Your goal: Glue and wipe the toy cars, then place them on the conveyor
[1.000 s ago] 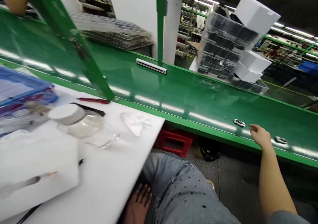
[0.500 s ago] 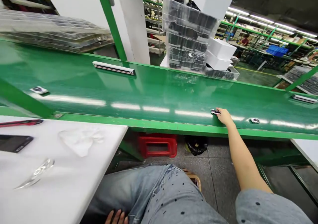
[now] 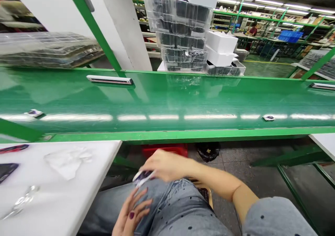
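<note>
1. Small part (image 3: 142, 177): gone from the green conveyor belt (image 3: 167, 96), where it lay half a second ago under the right fingertips; held over the lap now, above the jeans (image 3: 178, 208).
2. Right hand (image 3: 164, 166): drawn back from the belt's near edge to the lap, fingers curled down and pinching the small part at its right end.
3. Left hand (image 3: 131, 211): raised from beside the thigh, where only fingertips showed before; fingers spread and loose, reaching up just under the small part, contact impossible to tell through the blur.
4. Look of the small part: flat and little, pale whitish rim around a dark purplish face, tilted with its left end lowest, smeared by motion so no finer detail legible.
5. On the belt: second small piece (image 3: 268, 117) to the right in much the same spot as before; third piece (image 3: 34, 112) far left, shifted a little leftward in view.
6. Long white bar (image 3: 109, 79) lying on the belt's far side, stacked clear trays (image 3: 180, 30) beyond it.
7. White table (image 3: 60, 194) at left, bearing crumpled clear plastic (image 3: 68, 161) and a dark phone (image 3: 6, 169) at the edge.
</note>
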`<state>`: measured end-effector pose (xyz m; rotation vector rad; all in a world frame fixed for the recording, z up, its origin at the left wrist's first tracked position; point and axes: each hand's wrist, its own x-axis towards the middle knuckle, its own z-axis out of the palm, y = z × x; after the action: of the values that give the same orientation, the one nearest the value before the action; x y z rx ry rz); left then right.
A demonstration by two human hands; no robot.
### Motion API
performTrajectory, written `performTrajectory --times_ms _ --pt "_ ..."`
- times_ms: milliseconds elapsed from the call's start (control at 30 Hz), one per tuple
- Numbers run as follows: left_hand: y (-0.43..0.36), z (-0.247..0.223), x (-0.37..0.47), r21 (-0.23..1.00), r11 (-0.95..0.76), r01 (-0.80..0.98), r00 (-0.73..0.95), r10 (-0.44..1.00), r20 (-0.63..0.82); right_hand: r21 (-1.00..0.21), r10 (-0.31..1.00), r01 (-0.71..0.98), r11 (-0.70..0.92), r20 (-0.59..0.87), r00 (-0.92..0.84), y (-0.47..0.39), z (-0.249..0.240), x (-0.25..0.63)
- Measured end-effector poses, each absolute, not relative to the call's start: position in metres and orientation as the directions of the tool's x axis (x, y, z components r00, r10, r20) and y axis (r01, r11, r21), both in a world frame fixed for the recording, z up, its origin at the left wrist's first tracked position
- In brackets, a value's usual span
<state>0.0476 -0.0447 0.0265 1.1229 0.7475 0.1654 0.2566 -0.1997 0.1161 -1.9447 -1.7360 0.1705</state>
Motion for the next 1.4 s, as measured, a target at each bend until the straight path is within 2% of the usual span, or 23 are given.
performTrajectory --times_ms 67,167,300,367,467,567,700,800,900,1000,1067,1200,1400 --pt "-0.06 0.045 0.053 0.879 0.463 0.109 0.707 0.586 -0.396 -0.492 0.964 0.861 0.126 0.264 0.01 -0.168 0.114 0.216" --pt "-0.076 0.06 0.046 0.892 0.446 -0.069 0.556 0.76 -0.337 -0.574 0.948 0.78 0.249 0.308 -0.077 -0.148 0.115 0.177" --pt "-0.08 0.071 0.018 0.903 0.362 -0.229 0.307 0.908 -0.286 -0.704 0.899 0.563 0.433 0.386 -0.208 -0.115 0.125 0.179" --pt "-0.078 0.075 -0.003 0.918 0.304 -0.255 0.214 0.944 -0.253 -0.73 0.874 0.505 0.46 0.471 -0.115 -0.079 0.133 0.189" --pt "-0.075 0.084 -0.033 0.946 0.245 -0.21 0.1 0.968 -0.229 -0.748 0.829 0.519 0.415 0.545 0.122 -0.004 0.144 0.199" --pt "-0.062 0.098 -0.05 0.98 0.19 -0.059 0.092 0.979 -0.184 -0.777 0.803 0.553 0.302 0.52 0.292 0.076 0.151 0.2" --pt "-0.028 0.123 -0.057 0.979 0.016 0.204 0.125 0.991 -0.043 -0.774 0.717 0.609 0.175 0.524 0.46 0.147 0.143 0.2" --pt "0.013 0.144 -0.06 0.919 -0.04 0.393 0.106 0.994 -0.002 -0.805 0.804 0.564 0.183 0.453 0.386 0.168 0.125 0.202" --pt "0.074 0.161 -0.063 0.869 -0.047 0.492 0.012 0.999 0.047 -0.826 0.868 0.544 0.147 0.371 0.33 0.175 0.108 0.201" --pt "0.147 0.17 -0.062 0.829 -0.033 0.558 -0.105 0.988 0.111 -0.757 0.885 0.651 0.063 0.344 0.314 0.178 0.106 0.202" --pt "0.188 0.171 -0.06 0.821 0.003 0.57 -0.15 0.984 0.1 -0.68 0.933 0.731 0.054 0.296 0.206 0.183 0.113 0.211" --pt "0.225 0.159 -0.055 0.864 0.087 0.496 -0.2 0.98 0.016 -0.64 0.996 0.764 0.079 0.091 -0.027 0.213 0.149 0.24" --pt "0.212 0.147 -0.062 0.963 0.201 0.177 -0.152 0.973 -0.175 -0.61 0.963 0.789 0.069 -0.165 -0.211 0.273 0.207 0.252"
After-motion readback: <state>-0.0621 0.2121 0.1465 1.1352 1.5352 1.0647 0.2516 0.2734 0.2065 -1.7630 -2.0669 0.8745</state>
